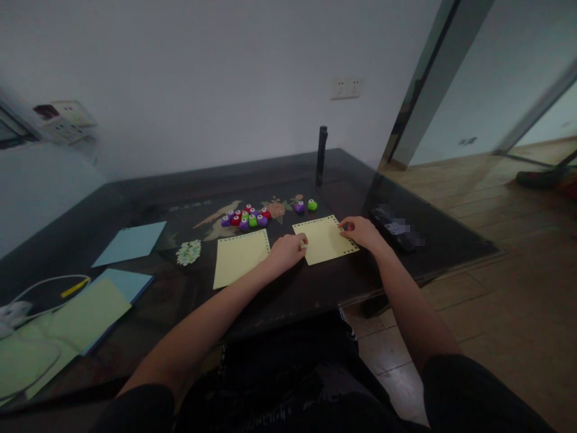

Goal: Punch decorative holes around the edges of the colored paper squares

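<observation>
Two pale yellow paper sheets with punched edges lie on a dark table [135, 198]. My left hand [287, 249] rests on the left corner of the right sheet [325, 239], fingers curled and pinching its edge. On that sheet's right edge my right hand [361, 232] grips with bent fingers. The left sheet [240, 257] lies flat just left of my left hand, untouched. Behind the sheets sits a cluster of small purple, red and green paper punches [247, 218], with a purple punch [299, 206] and a green one [312, 204] apart to the right.
A small patterned paper cutout [189, 252] lies left of the sheets. Blue paper [130, 242] and a stack of green and blue sheets [85, 313] sit at the left with a white cable [40, 288]. A dark upright cylinder [321, 155] stands behind; a remote [393, 227] lies right.
</observation>
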A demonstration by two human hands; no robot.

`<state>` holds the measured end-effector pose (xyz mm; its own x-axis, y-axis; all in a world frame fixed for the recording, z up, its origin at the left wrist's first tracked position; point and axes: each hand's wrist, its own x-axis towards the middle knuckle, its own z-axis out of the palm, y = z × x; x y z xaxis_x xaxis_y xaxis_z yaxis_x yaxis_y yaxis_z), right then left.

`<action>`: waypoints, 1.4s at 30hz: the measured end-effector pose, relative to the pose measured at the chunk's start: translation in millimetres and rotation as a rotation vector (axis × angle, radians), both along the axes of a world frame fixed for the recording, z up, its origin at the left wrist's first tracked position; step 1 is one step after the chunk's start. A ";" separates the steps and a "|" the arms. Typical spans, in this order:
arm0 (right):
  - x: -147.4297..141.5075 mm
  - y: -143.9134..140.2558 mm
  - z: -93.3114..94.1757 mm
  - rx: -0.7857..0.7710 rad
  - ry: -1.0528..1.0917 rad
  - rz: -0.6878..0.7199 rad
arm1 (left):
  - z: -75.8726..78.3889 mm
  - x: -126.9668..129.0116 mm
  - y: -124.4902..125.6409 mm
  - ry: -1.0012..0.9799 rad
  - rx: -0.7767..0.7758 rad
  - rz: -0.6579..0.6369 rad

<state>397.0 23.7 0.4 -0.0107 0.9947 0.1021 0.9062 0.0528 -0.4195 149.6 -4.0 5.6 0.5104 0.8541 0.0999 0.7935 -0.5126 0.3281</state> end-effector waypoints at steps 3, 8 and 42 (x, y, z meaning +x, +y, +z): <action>2.4 1.0 -2.1 0.005 0.008 0.003 | 3.7 1.8 -2.8 0.018 0.003 -0.002; 6.2 4.5 -3.6 0.076 0.055 0.004 | 22.1 -10.1 -4.1 0.002 0.061 0.047; -198.9 44.6 -8.1 0.157 -0.128 0.641 | -9.0 -185.3 16.5 0.015 0.149 0.334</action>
